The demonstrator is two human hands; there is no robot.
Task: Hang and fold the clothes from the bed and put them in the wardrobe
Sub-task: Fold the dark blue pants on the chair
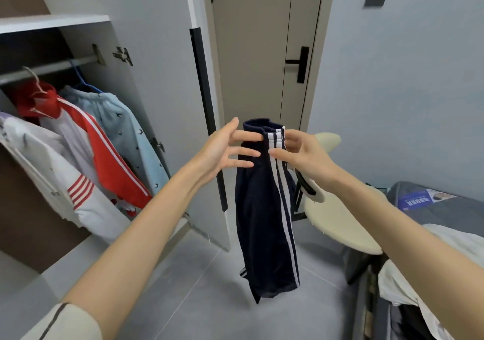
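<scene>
Dark navy track trousers [264, 208] with white side stripes hang straight down in front of me, folded lengthwise. My right hand [301, 151] pinches the waistband at the striped edge. My left hand [225, 148] reaches in from the left with straight, spread fingers touching the waistband. The open wardrobe [52, 23] stands on the left; on its rail [47, 68] hang a red and white jacket [86, 140], light blue patterned trousers [125, 127] and a white garment [39, 156]. The bed [432, 203] is at the right edge with white clothing [450, 240] on it.
The wardrobe's open door [167, 91] juts out left of the trousers. A closed beige room door [262, 51] is straight ahead. A cream chair [337, 208] stands between the trousers and the bed. Grey tiled floor [204, 287] lies below.
</scene>
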